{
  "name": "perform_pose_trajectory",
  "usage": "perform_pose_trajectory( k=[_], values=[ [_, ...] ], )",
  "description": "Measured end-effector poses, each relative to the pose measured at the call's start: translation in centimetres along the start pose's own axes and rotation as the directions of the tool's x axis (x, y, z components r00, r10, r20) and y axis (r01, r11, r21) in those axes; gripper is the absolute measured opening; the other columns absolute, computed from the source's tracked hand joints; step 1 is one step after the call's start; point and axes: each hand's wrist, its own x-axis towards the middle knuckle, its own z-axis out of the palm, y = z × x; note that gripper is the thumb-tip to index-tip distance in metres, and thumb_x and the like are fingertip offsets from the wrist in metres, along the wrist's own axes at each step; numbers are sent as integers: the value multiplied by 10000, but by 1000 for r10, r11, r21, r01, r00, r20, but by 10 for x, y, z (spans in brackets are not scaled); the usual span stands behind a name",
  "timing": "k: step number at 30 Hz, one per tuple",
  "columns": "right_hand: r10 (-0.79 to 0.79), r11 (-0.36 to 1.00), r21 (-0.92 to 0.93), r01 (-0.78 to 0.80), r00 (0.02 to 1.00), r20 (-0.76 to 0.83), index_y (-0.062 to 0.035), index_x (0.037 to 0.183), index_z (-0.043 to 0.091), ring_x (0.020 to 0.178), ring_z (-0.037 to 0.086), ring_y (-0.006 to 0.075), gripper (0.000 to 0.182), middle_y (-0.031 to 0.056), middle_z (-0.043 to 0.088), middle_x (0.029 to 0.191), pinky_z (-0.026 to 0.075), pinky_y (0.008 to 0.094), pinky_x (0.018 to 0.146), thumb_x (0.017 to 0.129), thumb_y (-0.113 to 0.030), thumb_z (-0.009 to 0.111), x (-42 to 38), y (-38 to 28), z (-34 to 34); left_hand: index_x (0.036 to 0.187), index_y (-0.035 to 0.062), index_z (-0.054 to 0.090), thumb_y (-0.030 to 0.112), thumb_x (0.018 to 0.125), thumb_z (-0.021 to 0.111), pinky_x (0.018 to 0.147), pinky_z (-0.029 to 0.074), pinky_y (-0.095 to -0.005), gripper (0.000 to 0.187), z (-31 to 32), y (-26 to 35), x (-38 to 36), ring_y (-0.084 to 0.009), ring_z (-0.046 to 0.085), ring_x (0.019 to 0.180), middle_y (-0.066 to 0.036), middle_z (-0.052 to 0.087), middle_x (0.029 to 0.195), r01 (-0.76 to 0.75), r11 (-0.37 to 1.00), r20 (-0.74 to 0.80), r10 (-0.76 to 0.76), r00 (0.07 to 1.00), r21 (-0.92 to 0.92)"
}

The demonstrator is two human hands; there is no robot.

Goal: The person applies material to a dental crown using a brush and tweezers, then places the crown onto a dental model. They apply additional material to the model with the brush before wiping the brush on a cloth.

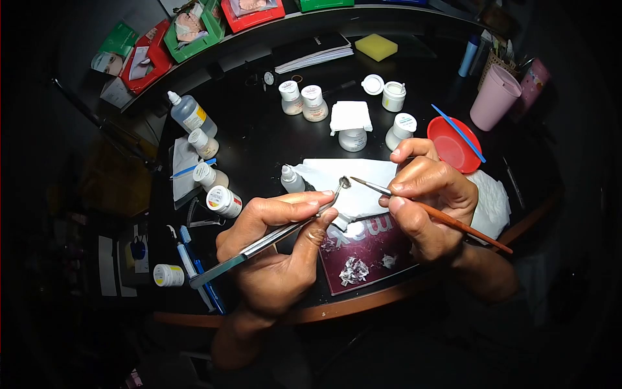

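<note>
My left hand is closed around metal tweezers, and their tips hold a small dark metallic piece, shaped like a dental crown. My right hand pinches a fine brush with a reddish-brown wooden handle. The dark pointed bristles end close to the right of the crown. Both tools overlap a sheet of white tissue in this view. Beneath it lies a maroon pad bearing white lettering and crumpled flakes. A small white dropper bottle stands just beyond my left fingers.
Several powder jars stand around the black table, one topped by folded tissue. At the right are a red bowl with a blue stick across it and a pink cup. A squeeze bottle stands left; coloured bins line the back shelf.
</note>
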Motion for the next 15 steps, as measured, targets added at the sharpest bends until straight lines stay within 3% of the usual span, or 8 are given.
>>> perform_pose_trajectory(
  k=[15],
  values=[
    [11, 1000, 4, -11, 1000, 2, -35, 911, 700, 764, 665, 105, 134, 44, 735, 787, 425, 429, 1027, 804, 32, 742, 0, -1, 0, 980, -22, 650, -103, 853, 817, 864, 646, -341, 226, 0, 0, 0, -260, 791, 965, -211, 788, 983, -16, 1000, 9, 16, 1000, 10]
  ],
)
